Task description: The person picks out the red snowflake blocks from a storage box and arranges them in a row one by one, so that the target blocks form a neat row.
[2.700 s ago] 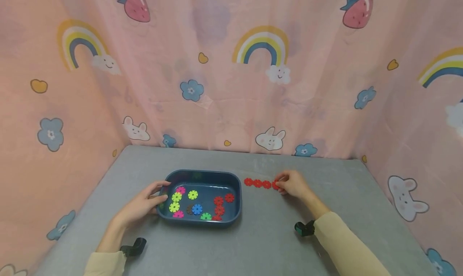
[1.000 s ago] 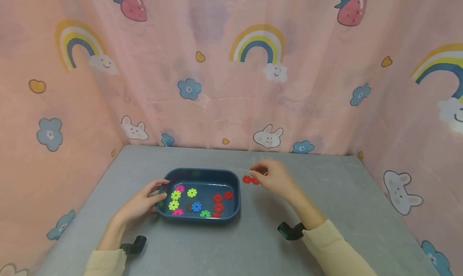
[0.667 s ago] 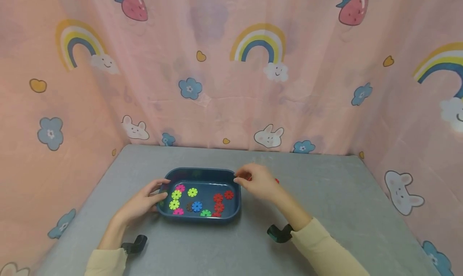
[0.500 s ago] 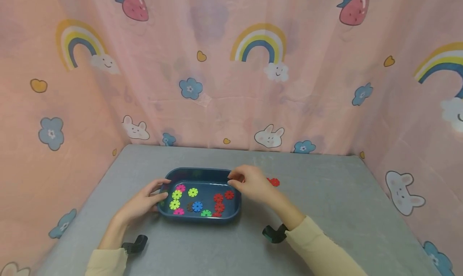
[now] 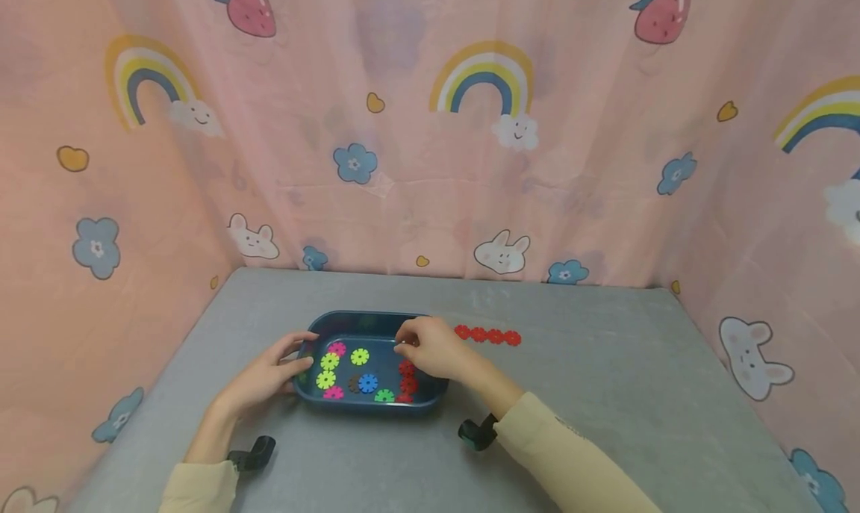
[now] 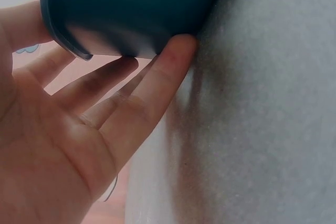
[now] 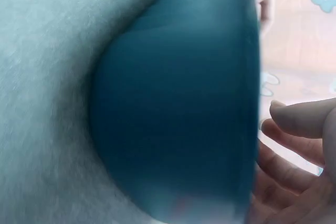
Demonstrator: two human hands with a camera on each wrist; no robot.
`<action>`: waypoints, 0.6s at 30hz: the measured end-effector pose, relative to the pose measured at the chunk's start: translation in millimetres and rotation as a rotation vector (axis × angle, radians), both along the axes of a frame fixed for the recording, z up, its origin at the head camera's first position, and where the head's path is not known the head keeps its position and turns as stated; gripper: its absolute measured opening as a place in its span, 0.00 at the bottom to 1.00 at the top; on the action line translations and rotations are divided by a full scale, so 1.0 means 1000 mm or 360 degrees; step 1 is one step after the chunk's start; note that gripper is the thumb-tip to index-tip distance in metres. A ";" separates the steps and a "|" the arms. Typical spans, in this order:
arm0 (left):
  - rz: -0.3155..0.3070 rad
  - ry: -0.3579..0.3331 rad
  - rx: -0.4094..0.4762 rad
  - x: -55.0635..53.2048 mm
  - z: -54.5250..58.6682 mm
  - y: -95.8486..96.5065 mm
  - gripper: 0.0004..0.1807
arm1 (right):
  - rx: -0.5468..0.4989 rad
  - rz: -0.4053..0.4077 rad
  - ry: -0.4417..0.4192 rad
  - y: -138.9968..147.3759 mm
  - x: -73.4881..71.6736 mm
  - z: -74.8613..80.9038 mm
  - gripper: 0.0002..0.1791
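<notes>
My left hand [image 5: 269, 367] holds the left end of a dark blue tray [image 5: 363, 408], thumb over the rim and fingers against its outer wall [image 6: 131, 14]. Inside lie notched plastic snowflake discs: a blue disc [image 5: 367, 383], a green disc [image 5: 384, 396], several yellow-green ones such as the yellow-green disc [image 5: 360, 357], pink ones and red discs [image 5: 408, 385]. My right hand [image 5: 437, 349] hovers over the tray's right end, fingers loosely bent; nothing shows between its thumb [image 7: 299, 116] and fingers. It hides part of the tray's right side.
Right of the tray, a straight row of several red discs [image 5: 495, 337] lies on the grey table [image 5: 376, 468]. A pink patterned curtain [image 5: 403, 222] closes off the back and both sides. Each wrist wears a black camera [image 5: 255, 453].
My right hand has left the row of red discs and moved left over the tray, uncovering the whole row. My left hand stays on the tray.
</notes>
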State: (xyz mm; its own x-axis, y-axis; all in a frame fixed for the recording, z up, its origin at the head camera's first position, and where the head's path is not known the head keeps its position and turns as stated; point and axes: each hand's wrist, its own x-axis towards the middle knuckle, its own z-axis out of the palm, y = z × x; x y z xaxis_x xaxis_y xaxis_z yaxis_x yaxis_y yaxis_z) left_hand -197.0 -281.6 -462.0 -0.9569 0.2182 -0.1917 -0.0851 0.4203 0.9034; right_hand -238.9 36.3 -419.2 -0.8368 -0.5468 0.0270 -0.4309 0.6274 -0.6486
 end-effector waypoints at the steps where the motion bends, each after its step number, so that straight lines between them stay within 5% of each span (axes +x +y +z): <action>1: -0.0005 0.0005 -0.0006 -0.001 0.000 0.000 0.29 | 0.0013 0.0004 -0.0007 -0.002 -0.001 -0.001 0.10; 18: 0.0016 -0.0018 -0.0001 -0.002 -0.001 -0.001 0.27 | 0.0159 -0.0026 -0.0098 -0.026 -0.008 -0.020 0.10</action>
State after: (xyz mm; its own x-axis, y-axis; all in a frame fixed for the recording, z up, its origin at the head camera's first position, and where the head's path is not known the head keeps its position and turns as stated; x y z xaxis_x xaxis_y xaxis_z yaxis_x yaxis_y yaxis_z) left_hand -199.3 -282.2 -462.7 -0.9569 0.2085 -0.2023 -0.0993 0.4197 0.9022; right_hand -247.1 10.8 -438.8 -0.8441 -0.5304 -0.0785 -0.3813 0.6967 -0.6076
